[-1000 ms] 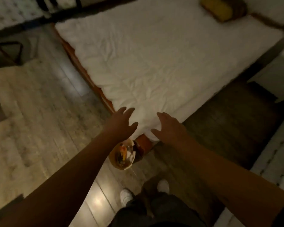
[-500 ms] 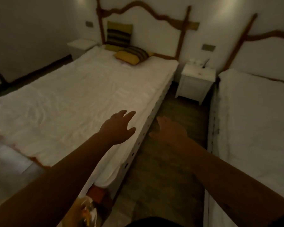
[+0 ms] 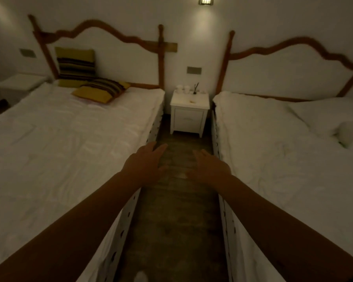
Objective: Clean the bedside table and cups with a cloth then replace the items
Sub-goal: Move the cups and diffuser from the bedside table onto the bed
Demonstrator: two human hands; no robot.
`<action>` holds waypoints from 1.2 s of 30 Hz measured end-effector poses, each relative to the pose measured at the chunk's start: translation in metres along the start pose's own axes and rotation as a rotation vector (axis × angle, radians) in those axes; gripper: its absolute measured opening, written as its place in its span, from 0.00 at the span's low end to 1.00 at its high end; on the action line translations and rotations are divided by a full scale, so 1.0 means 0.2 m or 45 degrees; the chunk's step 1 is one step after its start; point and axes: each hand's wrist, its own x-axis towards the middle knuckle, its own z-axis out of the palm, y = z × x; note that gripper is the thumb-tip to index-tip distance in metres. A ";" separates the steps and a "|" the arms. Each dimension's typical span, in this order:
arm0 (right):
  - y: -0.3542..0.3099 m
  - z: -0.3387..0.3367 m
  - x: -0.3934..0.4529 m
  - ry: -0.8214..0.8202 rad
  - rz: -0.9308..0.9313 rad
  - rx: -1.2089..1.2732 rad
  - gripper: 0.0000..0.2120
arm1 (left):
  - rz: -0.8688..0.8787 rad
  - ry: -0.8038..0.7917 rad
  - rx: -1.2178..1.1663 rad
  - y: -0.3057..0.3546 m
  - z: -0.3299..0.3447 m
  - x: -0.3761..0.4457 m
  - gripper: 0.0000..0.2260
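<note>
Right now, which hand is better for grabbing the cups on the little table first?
Probably the left hand. The cups stand at the back left of the bedside table, on that hand's side. Both hands are empty and far away; the right hand is no nearer.

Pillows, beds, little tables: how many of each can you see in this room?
Beds: 2, left bed and right bed
Striped pillows: 2, one upright, one lying flat
Bedside tables: 2, middle table and far left table
Total: 6
</note>
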 end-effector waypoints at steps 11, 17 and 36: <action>0.03 -0.23 0.84 0.027 0.150 -0.053 0.44 | 0.069 0.019 0.088 -0.31 -0.13 0.99 0.35; 0.02 -0.39 1.37 0.036 0.189 -0.025 0.45 | 0.126 0.010 0.075 -0.50 -0.24 1.54 0.34; 0.64 -0.86 3.30 0.039 0.074 -0.066 0.49 | 0.057 -0.144 0.102 -0.52 -0.11 3.47 0.38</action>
